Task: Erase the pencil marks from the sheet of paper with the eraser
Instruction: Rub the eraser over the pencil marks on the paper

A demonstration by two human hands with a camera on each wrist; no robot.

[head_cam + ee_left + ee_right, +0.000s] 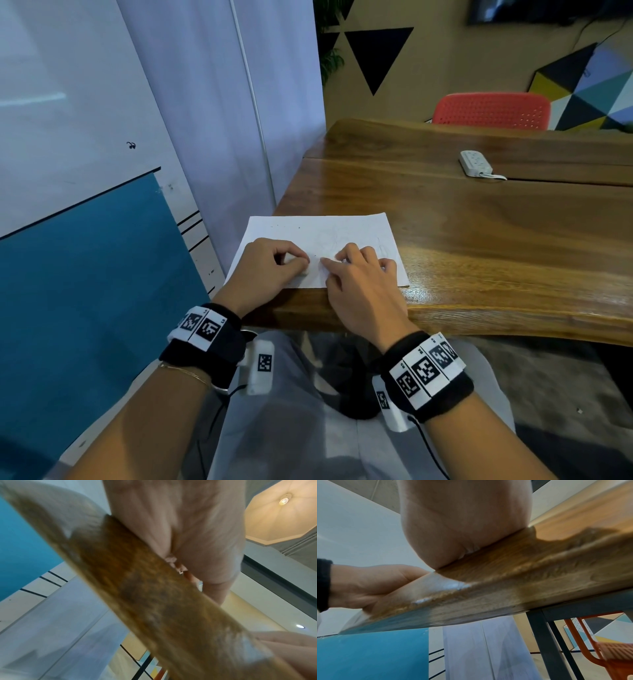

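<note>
A white sheet of paper [359,226] lies near the front left corner of the wooden table [479,240]. Faint pencil marks [329,240] show on its middle. My left hand [270,263] rests on the sheet's left part with fingers curled, pinching a small white eraser [292,259] against the paper. My right hand [352,270] lies just to the right, fingers straight and spread, pressing the sheet down. Both wrist views show only a palm [180,520] [462,520] over the table's edge; the fingers and the eraser are hidden there.
A white power strip [476,163] lies far back on the table. A red chair [489,109] stands behind it, also seen under the table [607,649] beside a dark table leg [544,642]. A wall panel [85,274] runs close on the left.
</note>
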